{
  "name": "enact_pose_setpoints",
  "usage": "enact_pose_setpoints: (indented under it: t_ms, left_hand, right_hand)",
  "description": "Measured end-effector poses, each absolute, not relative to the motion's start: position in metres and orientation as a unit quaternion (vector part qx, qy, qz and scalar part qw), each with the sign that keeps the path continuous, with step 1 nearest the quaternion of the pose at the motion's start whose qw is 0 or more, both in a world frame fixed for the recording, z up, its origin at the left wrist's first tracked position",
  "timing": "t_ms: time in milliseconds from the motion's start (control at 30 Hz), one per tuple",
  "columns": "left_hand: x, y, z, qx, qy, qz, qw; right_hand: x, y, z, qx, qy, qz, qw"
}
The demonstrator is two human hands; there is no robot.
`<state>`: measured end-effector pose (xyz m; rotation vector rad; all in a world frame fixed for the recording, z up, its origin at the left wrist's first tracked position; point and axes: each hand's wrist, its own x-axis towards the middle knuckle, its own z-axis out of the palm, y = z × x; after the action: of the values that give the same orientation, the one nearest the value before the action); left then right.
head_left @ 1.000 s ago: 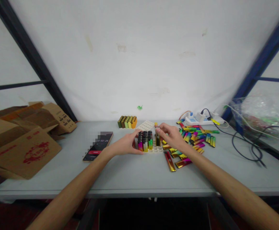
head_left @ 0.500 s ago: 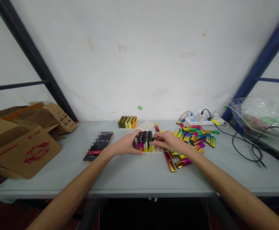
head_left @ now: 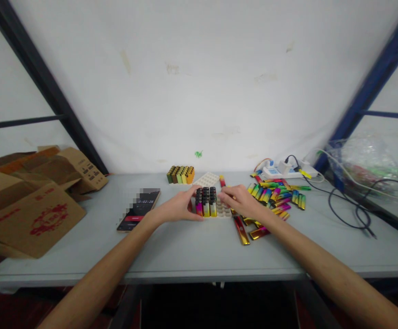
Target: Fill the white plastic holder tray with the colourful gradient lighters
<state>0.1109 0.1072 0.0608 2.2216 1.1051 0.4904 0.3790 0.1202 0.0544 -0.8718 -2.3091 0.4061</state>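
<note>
Upright lighters (head_left: 206, 201) with black tops and shiny pink, yellow and white bodies stand in close rows at the left end of a pale tray (head_left: 224, 211). My left hand (head_left: 181, 205) grips this block from its left side, thumb along the front and fingers behind. Bare cells of the tray show to the right of the rows. Over those cells is my right hand (head_left: 238, 200), its fingers curled together beside the rightmost row; whether they hold anything is hidden. Loose metallic rainbow lighters (head_left: 267, 196) lie heaped beyond my right hand, with a red-gold lighter (head_left: 241, 230) nearest the front.
Behind stand another filled block of lighters (head_left: 180, 174) and a second pale tray (head_left: 207, 179). A phone (head_left: 139, 210) showing a timer and cardboard boxes (head_left: 48, 214) are on the left. A power strip (head_left: 284, 170), black cable (head_left: 353, 224) and plastic bag (head_left: 370, 157) are on the right.
The yellow lighter that was tilted at my right fingers now stands upright in the row. My right hand has lifted slightly away from it, exposing tray cells. My left hand keeps its place.
</note>
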Motion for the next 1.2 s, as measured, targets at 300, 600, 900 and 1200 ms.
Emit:
enact_pose_setpoints:
  t_ms: [300,600,900,1200]
  left_hand:
    - [0.111,0.107,0.061,0.833,0.429,0.173,0.302]
    - [0.11,0.108,0.059,0.84,0.422,0.176,0.293]
    - [0.11,0.107,0.061,0.838,0.434,0.168,0.286]
    - [0.109,0.109,0.059,0.838,0.441,0.159,0.281]
  right_hand:
    - [0.403,0.172,0.012,-0.362,-0.905,0.023,0.223]
    - [0.402,0.176,0.027,-0.432,-0.884,0.019,0.179]
    - [0.408,0.192,0.021,-0.581,-0.798,-0.026,0.159]
    - [0.413,0.198,0.018,-0.535,-0.799,0.003,0.273]
